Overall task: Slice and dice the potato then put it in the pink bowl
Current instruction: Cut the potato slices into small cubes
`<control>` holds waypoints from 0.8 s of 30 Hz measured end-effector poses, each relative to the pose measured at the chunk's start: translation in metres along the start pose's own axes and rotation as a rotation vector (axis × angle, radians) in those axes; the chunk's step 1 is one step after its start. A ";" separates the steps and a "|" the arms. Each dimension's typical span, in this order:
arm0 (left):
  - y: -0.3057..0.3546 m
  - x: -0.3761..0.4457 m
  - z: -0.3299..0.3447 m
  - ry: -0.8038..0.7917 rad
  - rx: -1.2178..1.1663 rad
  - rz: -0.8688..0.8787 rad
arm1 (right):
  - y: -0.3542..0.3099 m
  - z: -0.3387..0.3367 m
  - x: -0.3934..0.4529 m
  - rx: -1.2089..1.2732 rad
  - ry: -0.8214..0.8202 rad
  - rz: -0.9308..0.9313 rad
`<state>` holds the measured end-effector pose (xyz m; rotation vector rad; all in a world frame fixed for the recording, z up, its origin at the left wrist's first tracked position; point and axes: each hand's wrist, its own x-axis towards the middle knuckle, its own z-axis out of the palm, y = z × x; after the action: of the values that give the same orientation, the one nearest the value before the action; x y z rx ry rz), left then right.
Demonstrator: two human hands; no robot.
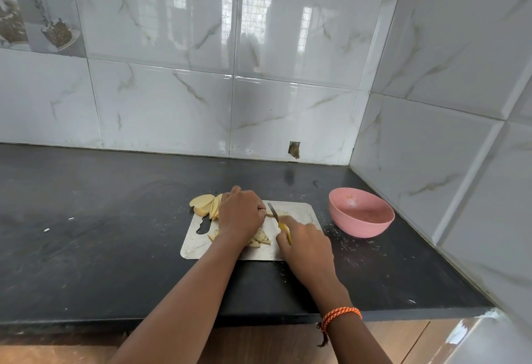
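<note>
Steel board looks slick: right hand grips knife, blade just beside left hand curled over potato slice — slip risks nicked fingertips.

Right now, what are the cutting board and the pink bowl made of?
The cutting board looks like steel: thin, grey, dully shiny, scuffed, with a cut-out handle slot. The pink bowl is probably plastic or a similar composite: matte, evenly coloured, no glassy shine. I can't be sure from looks alone.
</note>
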<state>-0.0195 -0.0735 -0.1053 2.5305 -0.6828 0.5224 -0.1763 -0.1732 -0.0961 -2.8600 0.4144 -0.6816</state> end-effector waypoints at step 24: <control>-0.003 0.001 -0.012 -0.154 -0.120 0.184 | 0.045 -0.017 -0.007 0.004 0.019 0.101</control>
<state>-0.0199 -0.0651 -0.0958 2.4263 -0.9804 0.3385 -0.2008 -0.2149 -0.0944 -2.8080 0.5557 -0.6908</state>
